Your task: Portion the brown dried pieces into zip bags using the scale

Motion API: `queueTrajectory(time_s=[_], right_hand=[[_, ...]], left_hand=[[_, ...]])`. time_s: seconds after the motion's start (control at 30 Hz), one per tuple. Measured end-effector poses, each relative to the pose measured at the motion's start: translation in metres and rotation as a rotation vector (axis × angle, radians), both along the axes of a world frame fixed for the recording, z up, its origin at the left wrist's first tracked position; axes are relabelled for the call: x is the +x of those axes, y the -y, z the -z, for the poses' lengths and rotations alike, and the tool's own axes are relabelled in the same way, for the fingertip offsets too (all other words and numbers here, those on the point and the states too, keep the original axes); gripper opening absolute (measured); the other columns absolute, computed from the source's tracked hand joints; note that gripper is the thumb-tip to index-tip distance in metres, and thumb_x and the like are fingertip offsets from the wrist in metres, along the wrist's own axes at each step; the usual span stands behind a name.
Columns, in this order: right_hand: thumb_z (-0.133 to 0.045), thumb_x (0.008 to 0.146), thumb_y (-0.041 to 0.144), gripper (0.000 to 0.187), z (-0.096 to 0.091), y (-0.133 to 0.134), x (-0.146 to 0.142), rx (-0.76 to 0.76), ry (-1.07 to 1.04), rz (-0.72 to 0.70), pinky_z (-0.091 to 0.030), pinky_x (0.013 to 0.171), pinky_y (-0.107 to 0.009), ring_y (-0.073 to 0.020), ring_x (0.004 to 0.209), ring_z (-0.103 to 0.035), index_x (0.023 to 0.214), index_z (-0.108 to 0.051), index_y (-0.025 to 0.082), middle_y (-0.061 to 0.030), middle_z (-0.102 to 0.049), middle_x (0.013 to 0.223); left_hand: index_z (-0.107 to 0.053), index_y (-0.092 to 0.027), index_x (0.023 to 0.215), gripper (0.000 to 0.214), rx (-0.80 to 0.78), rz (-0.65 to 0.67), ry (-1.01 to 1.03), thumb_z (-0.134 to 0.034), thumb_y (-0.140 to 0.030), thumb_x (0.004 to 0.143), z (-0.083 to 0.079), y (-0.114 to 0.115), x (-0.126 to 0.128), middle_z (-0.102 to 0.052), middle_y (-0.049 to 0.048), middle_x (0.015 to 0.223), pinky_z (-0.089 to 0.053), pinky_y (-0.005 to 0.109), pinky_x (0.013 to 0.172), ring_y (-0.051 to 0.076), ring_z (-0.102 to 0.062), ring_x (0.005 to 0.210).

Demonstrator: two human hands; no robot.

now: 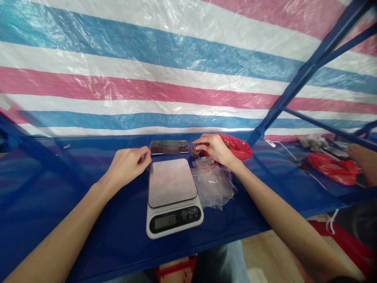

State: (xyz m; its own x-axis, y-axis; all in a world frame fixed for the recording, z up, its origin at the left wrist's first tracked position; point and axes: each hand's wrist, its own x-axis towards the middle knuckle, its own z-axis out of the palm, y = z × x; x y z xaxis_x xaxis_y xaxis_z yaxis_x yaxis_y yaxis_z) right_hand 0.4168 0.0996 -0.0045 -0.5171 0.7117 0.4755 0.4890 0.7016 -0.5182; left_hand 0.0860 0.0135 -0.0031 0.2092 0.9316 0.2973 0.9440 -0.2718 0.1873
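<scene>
A white kitchen scale [172,196] with a bare steel plate stands on the blue shelf [88,220] in front of me. My left hand [129,163] rests just left of the scale's far corner, fingers curled in a loose pinch on something too small to make out. My right hand [213,148] reaches to the far right of the scale, fingers closed on small brown pieces [194,151] at the mouth of a red plastic bag [239,147]. Clear zip bags [213,182] lie under that wrist, beside the scale.
A dark phone [170,147] lies flat behind the scale. A striped tarp [165,78] closes the back. Blue frame bars [297,82] rise at the right. Farther right lie another red bag [334,169], a white cable [282,147] and another person's arm [365,159].
</scene>
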Motion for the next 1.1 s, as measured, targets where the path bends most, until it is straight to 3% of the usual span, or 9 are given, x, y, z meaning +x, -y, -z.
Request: queueTrajectory(time_s=[0.2,0.53,0.73,0.87,1.1], right_hand=[[-0.083,0.082,0.019,0.005,0.002,-0.003,-0.012,-0.025,-0.156,0.151,-0.055,0.077,-0.034,-0.0213,0.08,-0.072,0.087,-0.083,0.021,-0.0058,-0.081,0.091],[-0.073,0.088,0.021,0.008,0.005,-0.005,-0.014,-0.124,-0.277,0.151,-0.059,0.074,-0.034,-0.0208,0.075,-0.075,0.086,-0.081,0.019,-0.0062,-0.082,0.086],[-0.073,0.088,0.016,0.019,0.0,0.005,0.004,-0.076,-0.115,0.135,-0.059,0.095,-0.043,-0.0251,0.094,-0.078,0.104,-0.081,0.021,-0.0077,-0.083,0.1],[-0.076,0.087,0.015,0.025,0.004,0.006,0.009,-0.089,-0.067,0.117,-0.059,0.094,-0.043,-0.0247,0.088,-0.078,0.111,-0.08,0.02,-0.0058,-0.082,0.093],[-0.074,0.085,0.011,0.021,0.006,0.006,0.003,-0.108,-0.092,0.124,-0.06,0.086,-0.039,-0.0231,0.083,-0.077,0.104,-0.081,0.019,-0.0058,-0.082,0.091]], left_hand=[[-0.065,-0.023,0.081,0.028,0.002,0.011,-0.006,-0.043,-0.034,0.094,0.001,0.0,0.0,-0.069,0.0016,0.068,-0.032,0.029,0.063,0.018,-0.06,0.061],[-0.066,-0.023,0.081,0.029,-0.006,0.013,-0.008,-0.043,-0.035,0.094,0.002,-0.001,-0.001,-0.069,0.0013,0.068,-0.032,0.029,0.062,0.017,-0.059,0.059],[-0.065,-0.023,0.081,0.029,-0.013,-0.002,0.003,-0.042,-0.035,0.094,0.002,-0.001,-0.001,-0.068,0.0011,0.068,-0.032,0.028,0.063,0.017,-0.061,0.061],[-0.065,-0.022,0.079,0.029,-0.021,-0.009,0.0,-0.043,-0.035,0.093,0.0,0.0,0.0,-0.068,0.0009,0.067,-0.032,0.028,0.062,0.016,-0.058,0.059],[-0.066,-0.023,0.078,0.028,-0.014,-0.016,0.003,-0.044,-0.035,0.092,0.001,0.0,0.0,-0.067,0.0003,0.065,-0.032,0.029,0.061,0.016,-0.057,0.057]])
